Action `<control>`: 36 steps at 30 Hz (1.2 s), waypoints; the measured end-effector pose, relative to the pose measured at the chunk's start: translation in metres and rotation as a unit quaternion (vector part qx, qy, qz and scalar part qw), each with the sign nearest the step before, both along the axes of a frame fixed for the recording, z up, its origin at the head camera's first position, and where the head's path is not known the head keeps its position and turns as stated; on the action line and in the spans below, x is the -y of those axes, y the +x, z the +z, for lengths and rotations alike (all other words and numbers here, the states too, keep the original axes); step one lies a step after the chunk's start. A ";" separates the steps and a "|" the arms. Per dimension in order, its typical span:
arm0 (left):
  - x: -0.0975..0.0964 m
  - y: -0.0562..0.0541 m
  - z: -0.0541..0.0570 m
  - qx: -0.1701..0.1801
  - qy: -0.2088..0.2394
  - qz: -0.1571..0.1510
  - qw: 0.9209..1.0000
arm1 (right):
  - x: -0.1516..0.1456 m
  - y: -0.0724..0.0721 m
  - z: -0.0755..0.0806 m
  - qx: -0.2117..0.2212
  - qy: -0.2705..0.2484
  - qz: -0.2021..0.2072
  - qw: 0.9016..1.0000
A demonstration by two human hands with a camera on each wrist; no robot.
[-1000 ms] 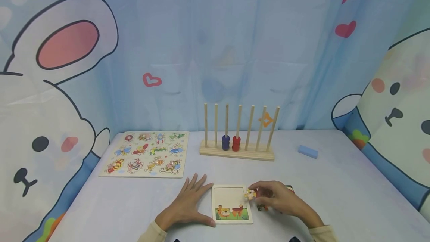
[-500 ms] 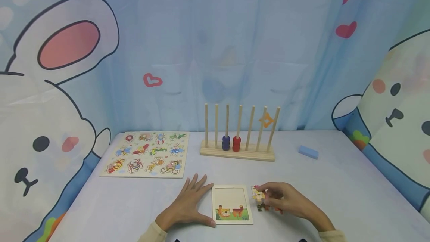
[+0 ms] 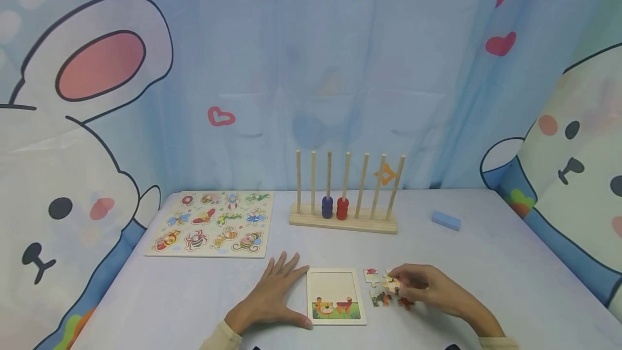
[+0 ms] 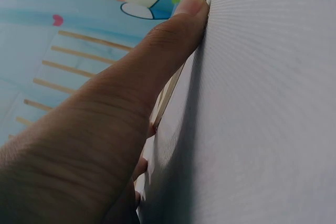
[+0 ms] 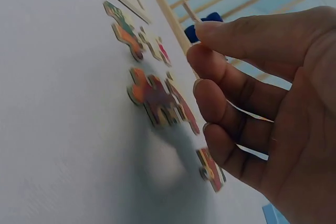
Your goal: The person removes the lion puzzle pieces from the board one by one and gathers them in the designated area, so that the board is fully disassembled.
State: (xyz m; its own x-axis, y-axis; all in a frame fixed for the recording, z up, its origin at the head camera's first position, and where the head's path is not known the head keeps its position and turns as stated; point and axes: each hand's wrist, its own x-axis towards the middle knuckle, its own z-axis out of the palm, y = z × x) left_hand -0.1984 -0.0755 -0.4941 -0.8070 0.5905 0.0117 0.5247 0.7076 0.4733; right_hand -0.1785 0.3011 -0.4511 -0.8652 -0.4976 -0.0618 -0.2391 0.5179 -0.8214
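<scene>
Head view: the tray [image 3: 332,285] serves as landmark, its lower row [image 3: 335,309] filled with picture pieces, the part above bare. The left hand [image 3: 273,300], left of the tray, has its fingers straight and spread and grasps nothing; forefinger and thumb touch the tray's edge, probably to keep it from sliding. The right hand [image 3: 430,288], right of the tray, pinches a piece [image 3: 392,284] over the loose pieces [image 3: 371,276], which lie just right of the tray, presumably for easy reach. Behind the tray stands a rack [image 3: 343,223]; a board [image 3: 266,231] lies behind and left, a block [image 3: 445,220] behind and right.

Left wrist view: the thumb lies extended with its tip against the tray, consistent with bracing.

Right wrist view: the piece shows edge-on between thumb and forefinger, a fingertip hold apparently suited to fine placing; its printed face cannot be read.
</scene>
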 end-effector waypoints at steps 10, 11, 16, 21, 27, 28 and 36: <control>0.001 0.000 -0.001 0.001 0.002 0.000 1.000 | -0.028 0.003 -0.003 0.018 -0.007 0.009 1.000; 0.001 0.000 -0.001 0.002 0.003 0.000 1.000 | -0.030 0.004 -0.003 0.022 -0.005 0.006 1.000; 0.001 0.000 0.000 0.003 0.005 -0.002 1.000 | -0.043 0.008 -0.003 0.041 0.003 -0.003 0.999; 0.001 0.000 0.000 0.000 0.003 -0.002 1.000 | -0.058 0.012 -0.007 0.073 0.006 -0.005 0.997; 0.001 0.000 -0.001 0.001 0.003 0.000 1.000 | -0.063 0.013 -0.009 0.092 -0.001 -0.001 0.996; 0.001 0.000 -0.001 0.002 0.004 0.000 1.000 | -0.063 0.014 -0.009 0.092 -0.004 0.000 0.996; 0.001 0.000 0.000 0.001 0.007 -0.001 1.000 | -0.062 0.014 -0.009 0.088 0.015 -0.030 0.996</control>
